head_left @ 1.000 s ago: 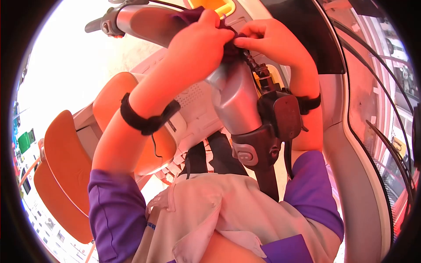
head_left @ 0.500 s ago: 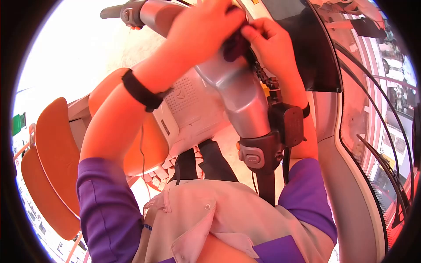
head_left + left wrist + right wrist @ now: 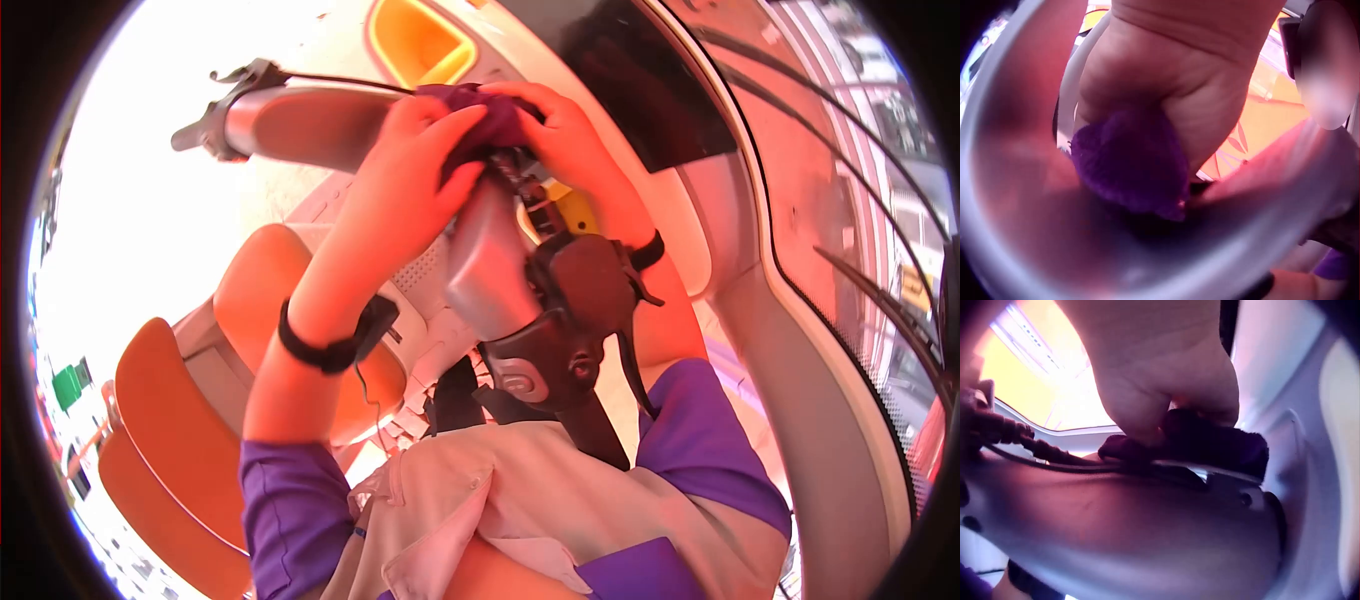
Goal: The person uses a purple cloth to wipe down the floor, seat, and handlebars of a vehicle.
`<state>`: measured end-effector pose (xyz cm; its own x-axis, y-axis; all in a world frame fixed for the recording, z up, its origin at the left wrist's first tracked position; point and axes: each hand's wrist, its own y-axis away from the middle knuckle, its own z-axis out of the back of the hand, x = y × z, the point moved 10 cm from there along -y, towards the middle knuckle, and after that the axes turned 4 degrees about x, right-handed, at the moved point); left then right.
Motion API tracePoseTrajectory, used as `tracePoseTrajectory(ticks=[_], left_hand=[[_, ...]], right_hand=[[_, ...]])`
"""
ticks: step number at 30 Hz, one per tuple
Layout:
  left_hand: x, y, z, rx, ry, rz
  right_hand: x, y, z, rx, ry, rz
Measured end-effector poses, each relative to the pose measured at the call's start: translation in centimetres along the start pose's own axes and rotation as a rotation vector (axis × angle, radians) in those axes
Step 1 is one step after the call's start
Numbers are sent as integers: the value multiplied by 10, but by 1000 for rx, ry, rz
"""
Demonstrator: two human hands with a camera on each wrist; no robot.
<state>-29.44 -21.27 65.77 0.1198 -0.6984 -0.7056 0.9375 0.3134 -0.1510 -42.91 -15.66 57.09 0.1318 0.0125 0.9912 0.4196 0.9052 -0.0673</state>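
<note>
A dark purple cloth [image 3: 490, 125] is bunched over the middle of a grey handlebar [image 3: 480, 270] in the head view. My left hand [image 3: 400, 165] grips the cloth from the left, thumb and fingers bent around it. From the right, my right hand [image 3: 565, 140] holds its other side. In the left wrist view, purple folds [image 3: 1132, 162] stick out below my left hand [image 3: 1172, 75], whose fingertips are hidden. The right wrist view has my right hand [image 3: 1154, 369] pinching the cloth [image 3: 1210, 447] against the bar's upper side, beside a black cable [image 3: 1054, 453].
A black control unit [image 3: 590, 280] with a lever sits at the bar's near end, another lever grip [image 3: 215, 125] at its far left. Behind are a yellow compartment [image 3: 420, 50] and a dark screen panel [image 3: 650, 90]. Orange seats [image 3: 170, 430] stand at the left, a windshield with wipers at the right.
The head view has shifted, so both hands and the cloth appear lower and the yellow compartment shows. My right fingers now reach over the cloth's far side; more of the cloth is visible.
</note>
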Motion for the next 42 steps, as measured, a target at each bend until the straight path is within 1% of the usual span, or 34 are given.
tracePoseTrajectory(ticks=[1,2,3,4,5,6,8,9,10,12,15,18,19,21,24,25,28,31,32,34,37,38,40,41,42], left_hand=[[1,11,4,-40,-57,34],[4,18,2,-10,-63,89],[9,25,2,14,-71,143],[17,27,1,36,-85,202],[14,23,2,-24,-164,65],[13,14,10,-86,-215,17],[7,-9,28,-207,-321,-66],[8,-20,37,-292,-347,-78],[17,-32,38,-260,-329,-14],[18,-44,24,-164,-296,-46],[9,-33,6,-115,-404,-126],[4,-11,14,-92,-237,-105],[2,-6,12,-36,-180,-91],[-8,-5,9,70,-69,-60],[-19,-24,14,110,9,-68],[-18,-35,20,67,105,-35],[-29,-67,46,-174,-120,-137],[10,-89,26,-88,-234,-5],[20,-88,13,-14,-227,-47],[21,-76,2,23,-193,-15],[15,-59,13,-26,56,21],[11,-53,11,20,98,27],[2,-40,13,100,174,44],[-7,-32,14,154,257,110],[-15,-32,23,119,316,87]], right_hand=[[5,1,0,7,91,-5],[9,-2,-1,20,184,-6],[2,-5,-2,-9,169,-87],[7,-12,-4,-12,244,-29],[11,-23,-8,-6,319,29],[13,-32,-14,4,394,81],[-8,-64,-25,48,412,73],[-9,-75,-28,63,418,77],[-19,-78,-33,121,385,15],[-38,-80,-39,222,312,-109],[-25,-46,-20,190,545,-168],[-21,0,0,90,373,-140],[-13,16,4,54,334,-121],[15,45,14,-58,493,28],[6,67,16,101,193,-588],[21,56,21,60,387,-367],[85,25,34,-317,491,362],[39,-21,23,-118,323,303],[25,-23,7,30,430,245],[-4,-14,-12,164,535,-80],[-10,15,12,-96,260,-124],[-7,24,14,-123,288,-98],[2,38,16,-167,343,-35],[3,42,14,-111,256,-68],[12,46,15,-52,170,-101]])
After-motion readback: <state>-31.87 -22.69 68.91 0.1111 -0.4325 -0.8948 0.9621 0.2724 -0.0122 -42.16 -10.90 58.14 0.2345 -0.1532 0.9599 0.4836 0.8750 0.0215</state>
